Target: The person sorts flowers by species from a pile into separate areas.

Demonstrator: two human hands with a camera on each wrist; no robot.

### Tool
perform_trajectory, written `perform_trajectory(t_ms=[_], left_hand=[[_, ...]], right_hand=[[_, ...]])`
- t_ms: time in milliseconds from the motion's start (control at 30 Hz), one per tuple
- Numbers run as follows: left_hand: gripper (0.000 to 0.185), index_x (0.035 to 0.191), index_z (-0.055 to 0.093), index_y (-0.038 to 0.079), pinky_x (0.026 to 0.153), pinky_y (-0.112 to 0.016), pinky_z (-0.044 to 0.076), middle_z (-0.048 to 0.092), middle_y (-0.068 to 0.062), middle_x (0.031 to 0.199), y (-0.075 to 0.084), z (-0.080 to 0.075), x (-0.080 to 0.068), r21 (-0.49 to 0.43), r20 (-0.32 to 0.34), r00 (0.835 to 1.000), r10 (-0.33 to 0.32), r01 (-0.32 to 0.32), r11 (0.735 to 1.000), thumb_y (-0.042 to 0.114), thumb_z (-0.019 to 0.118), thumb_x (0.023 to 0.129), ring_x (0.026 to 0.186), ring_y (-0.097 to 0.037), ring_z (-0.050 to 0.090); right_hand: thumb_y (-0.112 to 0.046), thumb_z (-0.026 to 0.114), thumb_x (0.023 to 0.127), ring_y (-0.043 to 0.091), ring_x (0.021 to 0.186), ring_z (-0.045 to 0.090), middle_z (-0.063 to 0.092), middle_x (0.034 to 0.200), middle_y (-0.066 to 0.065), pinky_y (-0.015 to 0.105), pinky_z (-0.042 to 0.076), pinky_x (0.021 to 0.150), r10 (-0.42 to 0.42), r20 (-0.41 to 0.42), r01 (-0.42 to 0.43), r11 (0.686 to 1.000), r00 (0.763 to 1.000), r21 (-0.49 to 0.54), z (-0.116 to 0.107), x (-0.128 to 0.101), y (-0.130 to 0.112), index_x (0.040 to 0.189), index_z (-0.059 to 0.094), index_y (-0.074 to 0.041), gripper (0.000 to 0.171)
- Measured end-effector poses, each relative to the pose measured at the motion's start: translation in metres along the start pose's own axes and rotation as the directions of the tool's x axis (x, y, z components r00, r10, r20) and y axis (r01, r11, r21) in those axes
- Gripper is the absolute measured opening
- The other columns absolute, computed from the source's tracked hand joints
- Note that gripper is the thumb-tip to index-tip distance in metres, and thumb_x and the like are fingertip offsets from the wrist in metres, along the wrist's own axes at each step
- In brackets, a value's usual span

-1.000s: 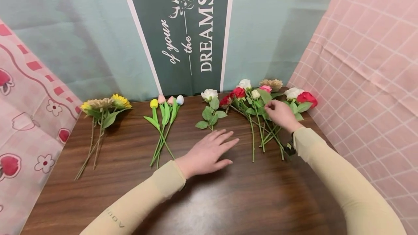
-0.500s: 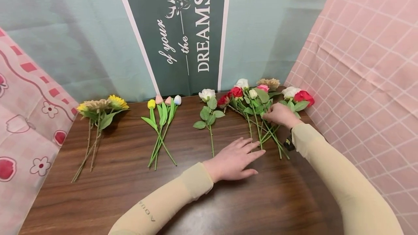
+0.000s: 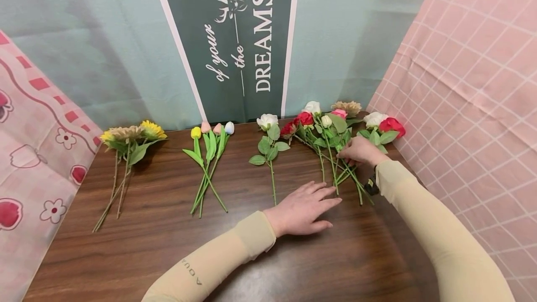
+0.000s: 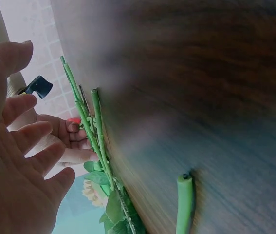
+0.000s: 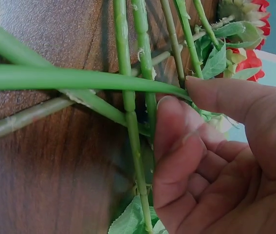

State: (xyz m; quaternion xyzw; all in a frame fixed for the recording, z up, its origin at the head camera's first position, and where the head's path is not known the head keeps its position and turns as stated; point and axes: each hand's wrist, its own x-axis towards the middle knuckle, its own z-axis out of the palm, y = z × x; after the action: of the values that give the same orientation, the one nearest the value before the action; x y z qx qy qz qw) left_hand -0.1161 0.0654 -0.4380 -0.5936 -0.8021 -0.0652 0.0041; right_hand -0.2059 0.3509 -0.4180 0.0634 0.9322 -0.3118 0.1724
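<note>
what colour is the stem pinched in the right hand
The stem is green, clearest in right wrist view.

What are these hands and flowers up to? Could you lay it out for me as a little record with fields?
Right hand: pinches a green stem at the mixed pile
Left hand: spread, palm down, holds nothing, near the pile's stem ends
Mixed pile: red, white, pink and beige flowers, stems crossing
Center: single white rose with green leaves
Left of center: four tulips, stems crossing
Far left: bunch of yellow and beige flowers
Surface: brown wood-grain table
Behind: green cloth with the word DREAMS
</note>
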Motion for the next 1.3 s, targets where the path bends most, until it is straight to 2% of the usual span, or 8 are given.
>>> perform_trajectory(t_ms=[233,600,733,833,933,1033,1167,1300], left_hand=[[0.064,0.159,0.040,0.022,0.124,-0.043,0.020,0.034,-0.006,0.164,-0.001,0.000,0.000,-0.022,0.013,1.000,-0.009,0.009,1.000,0.051,0.053,0.104,0.152,-0.027,0.028],[0.059,0.155,0.047,0.019,0.123,-0.040,0.026,0.042,-0.008,0.160,-0.009,0.000,-0.004,-0.076,-0.034,0.998,-0.053,0.050,0.996,0.045,0.057,0.103,0.148,-0.027,0.036],[0.055,0.152,0.051,0.017,0.121,-0.037,0.029,0.046,-0.007,0.157,-0.017,-0.005,-0.010,-0.156,-0.058,0.990,-0.127,0.116,0.981,0.043,0.057,0.104,0.145,-0.025,0.040],[0.051,0.149,0.055,0.015,0.118,-0.037,0.034,0.050,-0.005,0.154,-0.023,-0.008,-0.016,-0.277,-0.067,0.971,-0.228,0.201,0.940,0.039,0.058,0.104,0.142,-0.024,0.045],[0.047,0.146,0.058,0.015,0.114,-0.036,0.040,0.055,-0.003,0.149,-0.030,-0.010,-0.024,-0.429,-0.077,0.936,-0.343,0.279,0.859,0.037,0.059,0.104,0.138,-0.020,0.050],[0.041,0.140,0.063,0.014,0.109,-0.035,0.045,0.061,-0.001,0.142,-0.036,-0.009,-0.034,-0.591,-0.080,0.889,-0.451,0.323,0.740,0.033,0.060,0.103,0.131,-0.016,0.055],[0.036,0.134,0.067,0.010,0.098,-0.034,0.052,0.068,-0.002,0.130,-0.043,-0.007,-0.050,-0.781,-0.042,0.819,-0.572,0.330,0.531,0.027,0.062,0.102,0.115,-0.016,0.065],[0.038,0.134,0.063,-0.001,0.086,-0.035,0.058,0.070,-0.015,0.122,-0.051,-0.003,-0.069,-0.912,0.022,0.778,-0.628,0.273,0.306,0.020,0.063,0.103,0.104,-0.027,0.070]], right_hand=[[-0.020,0.068,0.097,0.019,0.061,0.062,0.065,0.070,0.007,0.033,0.056,0.058,-0.028,-0.002,0.028,0.998,1.000,0.061,-0.001,-0.004,0.001,0.091,0.071,0.004,0.025],[-0.022,0.065,0.101,0.025,0.076,0.067,0.067,0.083,0.013,0.042,0.061,0.071,-0.097,-0.135,0.121,0.977,0.986,0.178,-0.015,-0.023,-0.010,0.105,0.066,0.010,0.033],[-0.027,0.067,0.101,0.019,0.076,0.067,0.069,0.091,0.016,0.037,0.061,0.072,-0.122,-0.202,0.170,0.955,0.972,0.241,-0.017,-0.029,-0.026,0.111,0.067,0.008,0.036],[-0.028,0.068,0.100,0.019,0.078,0.069,0.070,0.094,0.013,0.032,0.061,0.072,-0.133,-0.225,0.203,0.923,0.965,0.327,-0.014,-0.032,-0.041,0.117,0.066,0.007,0.039],[-0.026,0.069,0.100,0.018,0.078,0.070,0.070,0.090,0.005,0.030,0.061,0.071,-0.134,-0.245,0.230,0.877,0.960,0.421,-0.005,-0.032,-0.055,0.120,0.063,0.008,0.040],[-0.026,0.070,0.100,0.017,0.076,0.071,0.070,0.093,0.006,0.032,0.062,0.073,-0.128,-0.263,0.248,0.834,0.956,0.493,0.009,-0.032,-0.067,0.119,0.062,0.008,0.039],[-0.027,0.073,0.098,0.018,0.077,0.071,0.068,0.103,0.018,0.041,0.062,0.081,-0.117,-0.254,0.246,0.785,0.960,0.568,0.033,-0.029,-0.078,0.116,0.063,0.006,0.039],[-0.021,0.075,0.096,0.019,0.076,0.071,0.068,0.107,0.025,0.049,0.060,0.086,-0.127,-0.218,0.240,0.728,0.968,0.642,0.062,-0.024,-0.092,0.115,0.063,0.007,0.035]])
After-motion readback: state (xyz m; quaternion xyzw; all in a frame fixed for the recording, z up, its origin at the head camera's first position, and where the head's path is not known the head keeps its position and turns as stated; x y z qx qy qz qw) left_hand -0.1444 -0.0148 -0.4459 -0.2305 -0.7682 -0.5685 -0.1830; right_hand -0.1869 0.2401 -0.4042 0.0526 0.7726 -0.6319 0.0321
